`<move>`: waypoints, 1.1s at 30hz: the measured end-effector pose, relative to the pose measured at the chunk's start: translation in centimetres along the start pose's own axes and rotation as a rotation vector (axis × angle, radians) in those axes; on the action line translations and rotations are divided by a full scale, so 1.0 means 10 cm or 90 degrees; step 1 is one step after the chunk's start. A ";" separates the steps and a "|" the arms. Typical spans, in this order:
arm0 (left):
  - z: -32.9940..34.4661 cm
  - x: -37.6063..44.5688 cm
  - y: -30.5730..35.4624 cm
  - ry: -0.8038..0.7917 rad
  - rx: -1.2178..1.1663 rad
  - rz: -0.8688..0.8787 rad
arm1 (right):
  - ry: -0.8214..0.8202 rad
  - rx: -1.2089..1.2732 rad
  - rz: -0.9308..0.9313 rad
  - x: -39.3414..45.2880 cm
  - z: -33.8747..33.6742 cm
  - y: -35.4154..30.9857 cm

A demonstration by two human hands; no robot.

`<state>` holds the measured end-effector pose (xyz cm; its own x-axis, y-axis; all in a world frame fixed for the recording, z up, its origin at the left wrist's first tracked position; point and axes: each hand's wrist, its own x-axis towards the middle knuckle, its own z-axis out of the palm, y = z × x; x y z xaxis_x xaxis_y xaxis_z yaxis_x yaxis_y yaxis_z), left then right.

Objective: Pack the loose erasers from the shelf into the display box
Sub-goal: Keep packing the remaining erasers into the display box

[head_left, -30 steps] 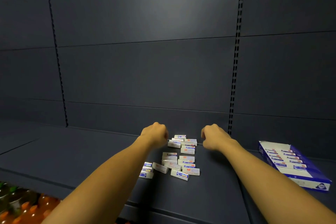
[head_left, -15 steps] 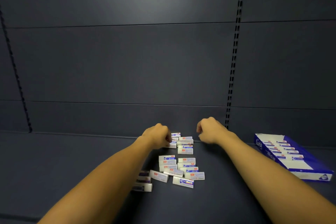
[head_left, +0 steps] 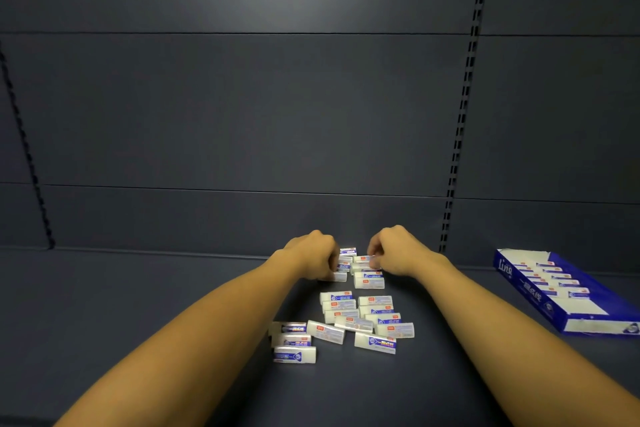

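Dark shelf (head_left: 138,305); loose erasers (head_left: 360,319), long axes mostly left-right.

Bare shelf (head_left: 457,350) separates erasers (head_left: 349,322) from display box (head_left: 568,291).

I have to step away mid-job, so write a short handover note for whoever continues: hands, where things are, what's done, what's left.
Left hand: fingers curled on the far cluster of small white paper-sleeved erasers; grip not clearly visible.
Right hand: fingers pinching at an eraser in that cluster.
Near cluster of loose erasers lies untouched on the dark grey shelf.
Blue-and-white cardboard display box lies open at right, one row filled.
Left: move all loose erasers into the box.
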<state>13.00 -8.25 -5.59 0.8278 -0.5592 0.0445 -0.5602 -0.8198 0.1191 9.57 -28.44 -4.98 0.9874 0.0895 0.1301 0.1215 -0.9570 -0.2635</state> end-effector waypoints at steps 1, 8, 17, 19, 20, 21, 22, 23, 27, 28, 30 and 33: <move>0.01 -0.01 -0.01 0.003 0.000 -0.003 | -0.006 0.005 -0.006 0.01 0.02 -0.02; 0.02 -0.07 -0.11 0.000 -0.047 -0.036 | -0.031 -0.020 -0.032 0.04 0.10 -0.07; 0.02 -0.14 -0.14 0.014 -0.059 -0.059 | -0.020 -0.036 -0.037 0.04 0.10 -0.12; 0.00 -0.15 -0.15 0.016 -0.055 -0.063 | -0.021 -0.038 -0.040 0.05 0.09 -0.12; -0.01 -0.16 -0.16 0.019 -0.052 -0.064 | -0.021 -0.042 -0.043 0.05 0.09 -0.12; -0.02 -0.16 -0.17 0.024 -0.049 -0.065 | -0.020 -0.046 -0.046 0.05 0.09 -0.12; -0.03 -0.17 -0.18 0.029 -0.044 -0.065 | -0.017 -0.049 -0.049 0.05 0.09 -0.12; -0.04 -0.17 -0.20 0.033 -0.038 -0.064 | -0.014 -0.048 -0.050 0.05 0.09 -0.11; -0.06 -0.18 -0.23 0.040 -0.039 -0.056 | -0.011 -0.041 -0.048 0.05 0.07 -0.10; -0.07 -0.18 -0.23 0.043 -0.039 -0.054 | -0.011 -0.040 -0.046 0.05 0.06 -0.10; -0.09 -0.18 -0.23 0.050 -0.039 -0.051 | -0.010 -0.036 -0.041 0.05 0.04 -0.09; -0.15 -0.17 -0.22 0.054 -0.052 -0.047 | -0.001 -0.032 -0.029 0.03 -0.01 -0.07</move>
<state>12.88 -5.27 -4.44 0.8681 -0.4828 0.1156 -0.4964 -0.8434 0.2057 9.81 -27.76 -4.61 0.9814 0.1331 0.1387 0.1604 -0.9647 -0.2090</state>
